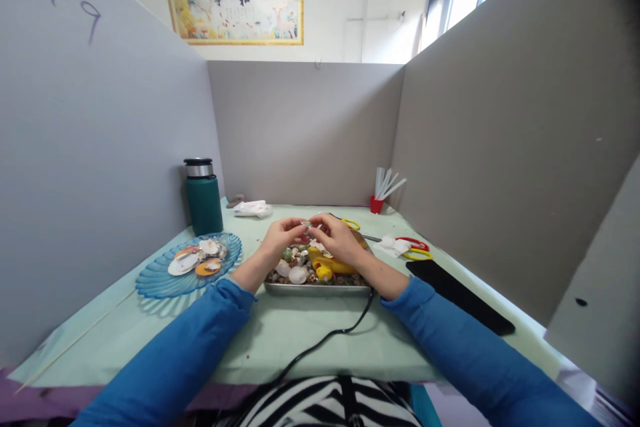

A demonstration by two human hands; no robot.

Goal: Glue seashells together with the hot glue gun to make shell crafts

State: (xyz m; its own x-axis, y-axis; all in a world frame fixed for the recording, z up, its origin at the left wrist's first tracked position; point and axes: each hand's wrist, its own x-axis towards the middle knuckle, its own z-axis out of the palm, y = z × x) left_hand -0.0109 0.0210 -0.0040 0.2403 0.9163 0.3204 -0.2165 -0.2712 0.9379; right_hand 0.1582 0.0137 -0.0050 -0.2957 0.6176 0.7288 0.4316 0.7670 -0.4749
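Note:
My left hand (pixel 284 237) and my right hand (pixel 336 237) meet above the metal tray (pixel 320 290), fingers pinched together. Between the fingertips is a small pale, shiny piece (pixel 307 225), too small to name. Beneath the hands the tray holds several shells, among them a white shell (pixel 299 274), and small pebbles. A yellow glue gun (pixel 325 269) lies in the tray under my right wrist, its black cord (pixel 334 332) running over the front edge towards me.
Left stands a blue scalloped plate (pixel 150 283) with several shells, and a green bottle (pixel 204 207). A red cup (pixel 377 205) of glue sticks, scissors (pixel 417 255), tissue (pixel 393 246) and a black flat object (pixel 460 297) lie right. Grey partitions (pixel 305 133) enclose the table.

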